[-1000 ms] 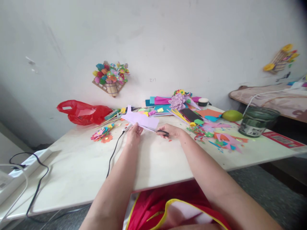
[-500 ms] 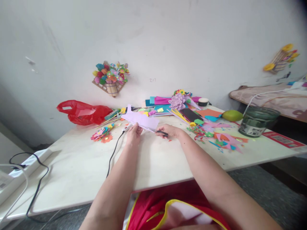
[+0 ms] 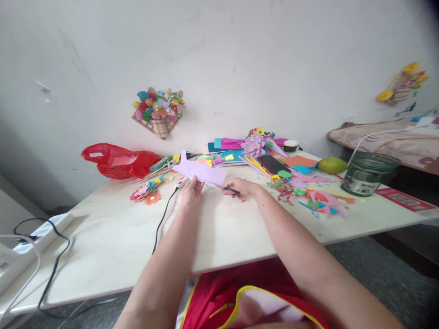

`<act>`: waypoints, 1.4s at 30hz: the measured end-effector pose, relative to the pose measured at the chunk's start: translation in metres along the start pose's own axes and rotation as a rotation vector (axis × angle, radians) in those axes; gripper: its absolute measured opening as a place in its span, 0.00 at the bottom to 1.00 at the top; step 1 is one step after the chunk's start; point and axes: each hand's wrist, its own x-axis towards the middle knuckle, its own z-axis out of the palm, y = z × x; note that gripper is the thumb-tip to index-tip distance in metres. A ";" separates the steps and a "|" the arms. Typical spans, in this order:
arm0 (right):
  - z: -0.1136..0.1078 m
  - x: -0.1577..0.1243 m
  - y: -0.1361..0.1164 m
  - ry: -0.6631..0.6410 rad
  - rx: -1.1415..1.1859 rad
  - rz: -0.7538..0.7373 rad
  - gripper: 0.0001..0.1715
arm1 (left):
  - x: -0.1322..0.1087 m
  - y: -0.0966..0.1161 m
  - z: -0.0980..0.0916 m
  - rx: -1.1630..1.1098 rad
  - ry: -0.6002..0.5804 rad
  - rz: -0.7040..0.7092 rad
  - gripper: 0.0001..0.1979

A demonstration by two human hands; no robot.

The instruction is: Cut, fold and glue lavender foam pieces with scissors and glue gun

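Observation:
My left hand point(image 3: 192, 191) pinches the near edge of a lilac craft sheet point(image 3: 202, 172), its thumb on top. The sheet is held just over the table and has a narrow strip standing up at its far left corner. In my right hand point(image 3: 242, 187) is a pair of scissors point(image 3: 232, 190) with dark handles, closed in by the fingers. Their blades lie along the near edge of the sheet and are mostly hard to see. A black cable with a white plug end point(image 3: 183, 183) lies beside my left hand.
Foam flowers point(image 3: 147, 191) and a red plastic bag point(image 3: 123, 161) lie on the left. Rightward are coloured scraps point(image 3: 322, 201), a dark phone point(image 3: 274, 165), a green mango-like fruit point(image 3: 332, 165) and a glass jar point(image 3: 370, 176). Coloured sheets point(image 3: 233, 145) and a lilac flower point(image 3: 254, 145) sit against the wall.
The lilac sheet has shifted and tilted very slightly in my left hand. My right hand with the scissors stays almost in the same place.

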 end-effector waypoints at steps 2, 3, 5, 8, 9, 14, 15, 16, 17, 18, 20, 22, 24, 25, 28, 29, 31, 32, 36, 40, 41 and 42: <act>-0.001 0.001 0.002 -0.006 0.012 -0.007 0.13 | 0.000 0.001 0.000 0.009 0.019 -0.006 0.05; -0.001 0.002 0.003 -0.014 0.019 -0.013 0.13 | -0.001 0.001 0.001 0.018 0.027 -0.007 0.05; -0.001 0.002 0.003 -0.031 0.030 -0.029 0.11 | -0.001 0.001 0.000 0.038 0.029 -0.007 0.05; -0.002 0.001 0.003 -0.030 0.030 -0.038 0.12 | -0.001 0.002 0.000 0.060 0.022 -0.015 0.05; -0.002 0.001 0.004 -0.025 0.027 -0.036 0.13 | -0.001 0.002 0.000 0.058 0.023 -0.017 0.05; -0.003 0.005 0.008 -0.026 0.036 -0.053 0.15 | -0.002 0.002 0.001 0.033 0.027 -0.012 0.05; -0.003 0.005 0.008 -0.026 0.037 -0.056 0.15 | -0.002 0.002 0.001 0.031 0.027 -0.013 0.05; -0.003 0.005 0.008 -0.026 0.036 -0.059 0.15 | -0.002 0.002 0.001 0.028 0.028 -0.015 0.05; -0.003 0.005 0.007 -0.025 0.034 -0.064 0.15 | -0.002 0.003 0.001 0.024 0.031 -0.017 0.04; -0.003 0.005 0.007 -0.025 0.029 -0.071 0.15 | -0.002 0.003 0.001 0.019 0.034 -0.019 0.04; -0.003 0.003 0.004 -0.024 0.020 -0.082 0.15 | -0.001 0.003 0.001 0.016 0.041 -0.024 0.03; -0.003 0.002 0.003 -0.021 0.014 -0.083 0.15 | 0.000 0.003 0.001 0.023 0.050 -0.027 0.02; -0.003 0.002 0.002 -0.016 0.008 -0.079 0.14 | 0.000 0.003 0.000 0.038 0.057 -0.027 0.02; -0.003 0.002 0.002 -0.015 0.010 -0.080 0.14 | 0.000 0.003 0.000 0.046 0.060 -0.026 0.02; -0.004 0.004 0.004 -0.018 0.030 -0.092 0.13 | 0.000 0.003 0.000 0.062 0.056 -0.020 0.02; -0.004 0.004 0.005 -0.021 0.036 -0.094 0.13 | 0.000 0.003 -0.001 0.063 0.051 -0.020 0.02; -0.005 0.005 0.006 -0.021 0.046 -0.097 0.13 | 0.000 0.002 -0.001 0.062 0.037 -0.016 0.02; -0.005 0.005 0.006 -0.016 0.051 -0.099 0.13 | 0.000 0.002 -0.001 0.061 0.030 -0.015 0.02; -0.004 0.002 0.003 0.010 0.072 -0.093 0.16 | 0.000 0.002 -0.002 0.064 0.018 -0.023 0.02; -0.004 0.001 0.001 0.020 0.047 -0.074 0.17 | 0.000 0.000 -0.001 0.073 0.001 -0.031 0.03; -0.004 0.002 0.002 0.020 0.038 -0.073 0.18 | 0.000 0.000 -0.001 0.075 -0.002 -0.031 0.03; -0.004 0.003 0.003 0.022 0.028 -0.071 0.18 | -0.001 -0.001 -0.001 0.075 -0.001 -0.032 0.03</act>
